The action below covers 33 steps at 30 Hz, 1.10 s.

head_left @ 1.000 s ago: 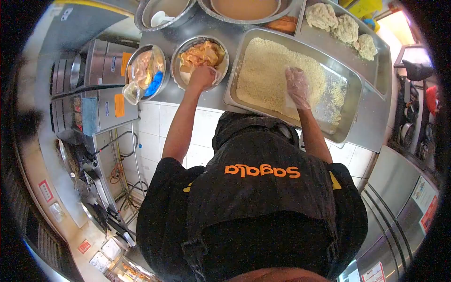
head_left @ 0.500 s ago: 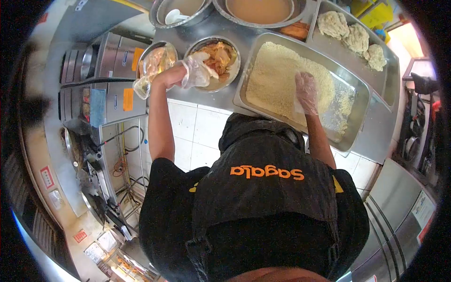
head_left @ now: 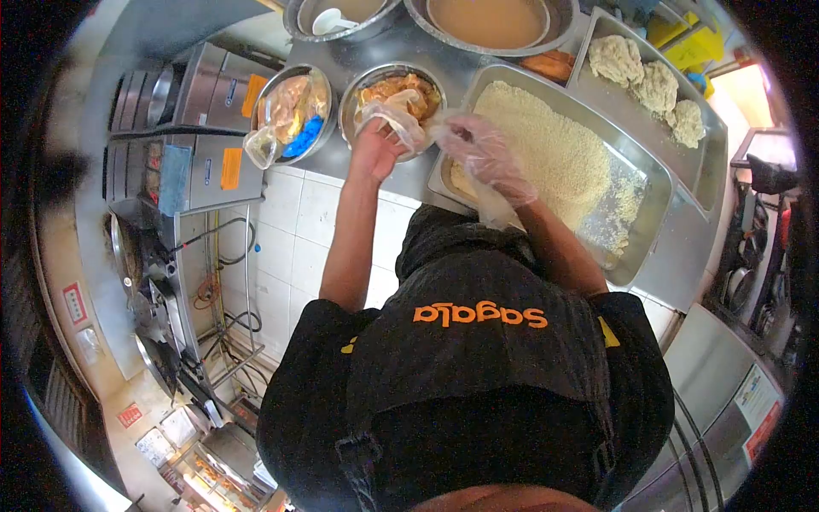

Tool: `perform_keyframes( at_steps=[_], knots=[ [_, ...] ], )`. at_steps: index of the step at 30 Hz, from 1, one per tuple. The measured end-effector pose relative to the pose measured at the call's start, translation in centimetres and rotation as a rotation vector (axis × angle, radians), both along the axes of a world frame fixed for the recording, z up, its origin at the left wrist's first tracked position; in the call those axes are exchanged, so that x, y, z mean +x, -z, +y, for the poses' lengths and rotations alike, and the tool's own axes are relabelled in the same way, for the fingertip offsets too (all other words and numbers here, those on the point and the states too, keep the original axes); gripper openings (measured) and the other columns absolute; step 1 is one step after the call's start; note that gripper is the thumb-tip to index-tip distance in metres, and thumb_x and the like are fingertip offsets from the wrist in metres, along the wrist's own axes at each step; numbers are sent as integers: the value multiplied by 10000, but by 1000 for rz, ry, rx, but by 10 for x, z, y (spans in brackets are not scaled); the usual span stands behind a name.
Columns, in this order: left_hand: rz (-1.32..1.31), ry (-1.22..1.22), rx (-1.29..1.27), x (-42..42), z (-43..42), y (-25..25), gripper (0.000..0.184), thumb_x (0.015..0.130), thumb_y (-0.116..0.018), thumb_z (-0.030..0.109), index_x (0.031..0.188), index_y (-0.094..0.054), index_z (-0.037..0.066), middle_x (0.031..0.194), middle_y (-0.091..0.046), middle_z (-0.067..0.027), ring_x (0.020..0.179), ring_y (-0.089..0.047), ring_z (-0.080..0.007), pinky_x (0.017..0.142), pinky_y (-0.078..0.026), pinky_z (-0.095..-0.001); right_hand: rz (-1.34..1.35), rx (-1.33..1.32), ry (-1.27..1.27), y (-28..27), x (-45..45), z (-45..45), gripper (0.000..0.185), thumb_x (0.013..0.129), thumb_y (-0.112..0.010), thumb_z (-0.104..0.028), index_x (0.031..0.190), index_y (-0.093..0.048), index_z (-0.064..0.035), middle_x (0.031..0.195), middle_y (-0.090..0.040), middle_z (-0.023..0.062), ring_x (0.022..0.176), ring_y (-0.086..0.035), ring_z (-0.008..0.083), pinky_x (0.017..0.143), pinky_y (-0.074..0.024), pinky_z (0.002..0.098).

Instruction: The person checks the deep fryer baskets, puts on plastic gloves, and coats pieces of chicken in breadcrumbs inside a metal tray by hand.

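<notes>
My left hand [head_left: 378,152] is over the near edge of a metal bowl of orange marinated meat [head_left: 401,88], its wrist bare. A loose clear plastic glove [head_left: 399,124] covers its fingers, which look apart and hold nothing. My right hand [head_left: 486,158], in another clear plastic glove, reaches across to it from above the left end of a breading tray [head_left: 653,235]. Its fingertips seem to pinch the left glove's edge, though the crinkled plastic partly hides them. Pale crumbs [head_left: 554,154] lie heaped in that tray.
A second bowl [head_left: 328,94] at left holds meat pieces, a blue item [head_left: 304,136] and a clear plastic bag [head_left: 262,147]. Coated clumps [head_left: 657,87] sit in a tray at the back right. Two large bowls of liquid stand behind, one with a white ladle [head_left: 333,21].
My right hand has left the crumbs and moved left to my other hand. My left hand has shifted right, from between the two meat bowls, exposing the blue item.
</notes>
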State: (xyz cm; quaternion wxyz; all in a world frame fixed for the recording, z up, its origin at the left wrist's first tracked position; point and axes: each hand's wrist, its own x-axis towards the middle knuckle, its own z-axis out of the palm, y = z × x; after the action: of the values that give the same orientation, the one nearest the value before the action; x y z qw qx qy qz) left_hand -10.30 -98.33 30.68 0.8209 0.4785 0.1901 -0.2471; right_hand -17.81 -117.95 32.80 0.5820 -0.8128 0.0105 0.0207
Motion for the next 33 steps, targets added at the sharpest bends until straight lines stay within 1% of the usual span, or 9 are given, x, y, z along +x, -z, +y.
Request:
perform_keyframes(
  at_steps=[3, 6, 13, 19, 22, 24, 27, 29, 33],
  knots=[
    [-54, -16, -96, -5, -12, 7, 403, 961, -352, 279, 1281, -384, 36, 1233, -476, -157, 1119, -492, -330, 941, -425, -507, -275, -69, 2, 20, 12, 28, 419, 793, -628, -369, 1045, -608, -35, 973, -612, 181, 887, -576, 327, 782, -449, 412],
    [-44, -90, -174, -6, -14, 17, 377, 957, -352, 252, 1250, -413, 23, 1195, -510, -151, 1089, -516, -304, 944, -433, -464, -20, -280, -33, -1, 25, 44, 347, 793, -624, -341, 966, -619, -41, 924, -610, 194, 864, -582, 333, 759, -451, 423],
    [35, -197, -180, 2, 6, 67, 332, 942, -363, 195, 1207, -443, 12, 1147, -538, -179, 1036, -550, -293, 885, -482, -429, -290, -235, -22, 33, 29, 51, 259, 815, -582, -289, 863, -623, -37, 828, -613, 172, 819, -586, 344, 736, -453, 441],
    [52, -113, -351, 9, -1, 49, 385, 951, -359, 245, 1218, -441, -20, 1147, -529, -151, 1000, -555, -299, 846, -494, -418, -429, -214, -64, 19, 16, 62, 222, 815, -601, -278, 837, -613, -57, 761, -587, 153, 732, -572, 335, 656, -435, 432],
    [-27, -49, -391, 1, -11, -4, 425, 954, -366, 264, 1237, -417, -49, 1146, -530, -154, 994, -557, -301, 860, -488, -407, -398, -157, -131, 4, 10, 64, 262, 828, -588, -308, 834, -612, -47, 794, -591, 156, 755, -571, 335, 678, -435, 437],
    [-50, 15, -442, 5, -8, -4, 502, 947, -362, 354, 1233, -414, -54, 1116, -539, -151, 954, -567, -301, 837, -493, -408, -263, -166, -226, -12, 8, 62, 315, 843, -561, -344, 857, -623, -36, 874, -608, 167, 811, -573, 343, 726, -443, 440],
    [-359, 319, -214, 24, 10, 14, 671, 909, -319, 533, 1242, -406, -43, 1065, -550, -159, 915, -568, -305, 820, -493, -412, -383, -128, -141, -6, 6, 71, 230, 822, -611, -274, 819, -604, -45, 745, -581, 144, 717, -567, 320, 644, -428, 413],
    [-420, 426, -258, 38, 24, 44, 755, 878, -290, 624, 1241, -414, -26, 1037, -556, -164, 897, -565, -312, 815, -493, -417, -389, -59, -131, -8, 5, 73, 217, 823, -615, -256, 816, -602, -39, 738, -578, 141, 709, -563, 315, 638, -427, 402],
    [-98, 200, -513, 37, 20, 37, 755, 854, -289, 660, 1196, -470, 12, 1008, -566, -155, 880, -562, -328, 802, -495, -436, -426, 109, -119, -33, 1, 70, 197, 823, -622, -225, 817, -603, -28, 728, -576, 133, 699, -560, 298, 638, -429, 383]
  ],
)
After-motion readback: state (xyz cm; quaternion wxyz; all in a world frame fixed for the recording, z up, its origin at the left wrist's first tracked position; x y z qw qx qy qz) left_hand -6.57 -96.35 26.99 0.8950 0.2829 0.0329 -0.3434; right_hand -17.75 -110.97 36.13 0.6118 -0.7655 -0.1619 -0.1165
